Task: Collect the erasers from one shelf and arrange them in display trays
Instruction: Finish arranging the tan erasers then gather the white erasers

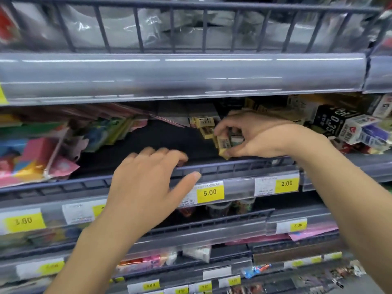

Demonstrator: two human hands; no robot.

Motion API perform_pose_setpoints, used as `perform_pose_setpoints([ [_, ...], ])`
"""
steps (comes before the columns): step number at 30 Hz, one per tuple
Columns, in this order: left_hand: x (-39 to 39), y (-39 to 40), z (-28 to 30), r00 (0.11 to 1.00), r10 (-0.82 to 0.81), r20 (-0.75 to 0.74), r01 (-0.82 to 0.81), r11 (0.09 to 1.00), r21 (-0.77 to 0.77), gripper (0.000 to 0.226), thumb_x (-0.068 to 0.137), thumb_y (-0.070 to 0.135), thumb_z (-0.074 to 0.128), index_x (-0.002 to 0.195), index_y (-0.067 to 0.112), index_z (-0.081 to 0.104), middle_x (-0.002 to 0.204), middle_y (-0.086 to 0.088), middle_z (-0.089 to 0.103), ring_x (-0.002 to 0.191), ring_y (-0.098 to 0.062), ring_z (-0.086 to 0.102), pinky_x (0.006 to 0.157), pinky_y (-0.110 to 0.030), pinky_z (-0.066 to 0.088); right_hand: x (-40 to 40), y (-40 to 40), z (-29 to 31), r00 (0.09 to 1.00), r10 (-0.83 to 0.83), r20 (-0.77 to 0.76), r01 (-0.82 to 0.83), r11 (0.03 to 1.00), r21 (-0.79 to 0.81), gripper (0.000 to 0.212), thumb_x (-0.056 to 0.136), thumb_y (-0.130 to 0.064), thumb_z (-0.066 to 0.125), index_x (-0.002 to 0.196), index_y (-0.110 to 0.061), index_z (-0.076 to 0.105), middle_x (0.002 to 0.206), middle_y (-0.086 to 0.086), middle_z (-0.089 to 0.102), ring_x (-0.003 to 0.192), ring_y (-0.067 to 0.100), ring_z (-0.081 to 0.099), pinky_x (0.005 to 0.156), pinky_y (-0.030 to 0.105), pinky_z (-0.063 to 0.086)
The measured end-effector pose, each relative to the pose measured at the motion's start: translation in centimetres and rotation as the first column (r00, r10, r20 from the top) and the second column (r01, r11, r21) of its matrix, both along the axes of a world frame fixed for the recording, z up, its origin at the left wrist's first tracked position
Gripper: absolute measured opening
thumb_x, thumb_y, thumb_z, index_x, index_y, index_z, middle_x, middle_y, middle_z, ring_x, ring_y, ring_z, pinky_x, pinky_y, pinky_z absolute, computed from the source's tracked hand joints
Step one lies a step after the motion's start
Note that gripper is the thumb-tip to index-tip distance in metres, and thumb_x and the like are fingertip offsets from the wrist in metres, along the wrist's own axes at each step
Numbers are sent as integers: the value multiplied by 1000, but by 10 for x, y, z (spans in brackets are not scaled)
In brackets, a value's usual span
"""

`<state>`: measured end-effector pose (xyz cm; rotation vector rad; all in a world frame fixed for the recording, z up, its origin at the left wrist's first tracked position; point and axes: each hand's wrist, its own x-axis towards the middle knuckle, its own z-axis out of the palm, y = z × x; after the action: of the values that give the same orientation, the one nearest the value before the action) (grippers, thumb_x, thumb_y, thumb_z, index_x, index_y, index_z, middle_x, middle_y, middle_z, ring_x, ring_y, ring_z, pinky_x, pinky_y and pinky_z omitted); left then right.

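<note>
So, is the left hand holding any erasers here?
No, the left hand is empty with fingers spread over the shelf rail, while the right hand grips the erasers.

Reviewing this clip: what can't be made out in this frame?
- Head view: how many small yellow erasers the right hand holds; its fingers cover the bunch.
- Print on the loose yellow erasers at the back of the shelf: too small, blurred.
- Display trays: none in view.
- Clear plastic packs on the top shelf: blurred, behind the grey wire rail.
</note>
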<state>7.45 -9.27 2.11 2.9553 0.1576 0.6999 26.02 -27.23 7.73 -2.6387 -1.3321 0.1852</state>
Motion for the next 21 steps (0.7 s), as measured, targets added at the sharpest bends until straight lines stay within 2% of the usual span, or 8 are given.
perform_pose_setpoints([
  [3,9,-4,9,1000,-2,28,11,948,-317,66,87,82,32,125,38,62,94,35,58,96,-1,60,77,-29,45,-13,1,1,996,88,7,-87,963,257,49,80,-30,80,122,-38,57,109,-22,52,99,-2,52,83,7,39],
  [6,26,-11,19,999,-32,-37,9,856,-518,65,78,87,35,115,41,60,90,27,67,90,6,62,79,-30,53,-32,6,1,974,223,35,-217,880,424,44,80,-24,77,121,-30,60,107,-18,56,98,-5,54,80,5,38],
  [10,43,-11,26,998,-53,-29,25,798,-602,28,93,59,54,97,32,62,87,9,68,88,-9,63,63,-20,43,-44,17,-2,954,284,94,-294,829,477,46,78,-21,79,120,-23,62,109,-7,59,103,7,56,88,17,44],
  [12,47,-5,27,996,-86,-15,58,781,-622,16,99,43,57,102,29,65,76,6,71,75,-2,66,56,-13,43,-40,16,-2,960,272,64,-269,836,479,49,79,-27,81,123,-26,59,110,-10,60,103,5,56,87,14,43],
  [14,48,1,27,993,-117,15,94,712,-696,11,103,30,55,109,28,64,72,8,73,60,-1,67,56,-12,50,-26,9,0,975,222,-7,-197,881,431,48,82,-27,80,123,-32,57,109,-18,60,102,2,56,86,11,42],
  [17,50,9,26,993,-110,37,100,636,-766,18,105,21,50,105,36,60,81,4,73,57,-13,70,65,-33,61,-1,-1,6,992,122,-39,-117,986,120,39,86,-32,76,115,-49,57,110,-33,55,104,-4,52,85,8,39],
  [19,52,13,24,993,-115,29,97,648,-755,23,104,20,49,102,41,57,89,4,71,53,-4,66,56,-25,55,8,-2,3,996,84,-33,-85,995,-53,34,87,-37,73,115,-52,60,117,-31,50,113,0,48,92,12,36],
  [21,52,14,22,993,-116,19,91,655,-750,25,104,20,49,102,44,57,92,4,68,52,2,63,48,-13,47,11,1,0,996,82,-21,-84,988,-131,37,89,-36,71,119,-53,61,127,-24,48,118,3,39,103,21,34],
])
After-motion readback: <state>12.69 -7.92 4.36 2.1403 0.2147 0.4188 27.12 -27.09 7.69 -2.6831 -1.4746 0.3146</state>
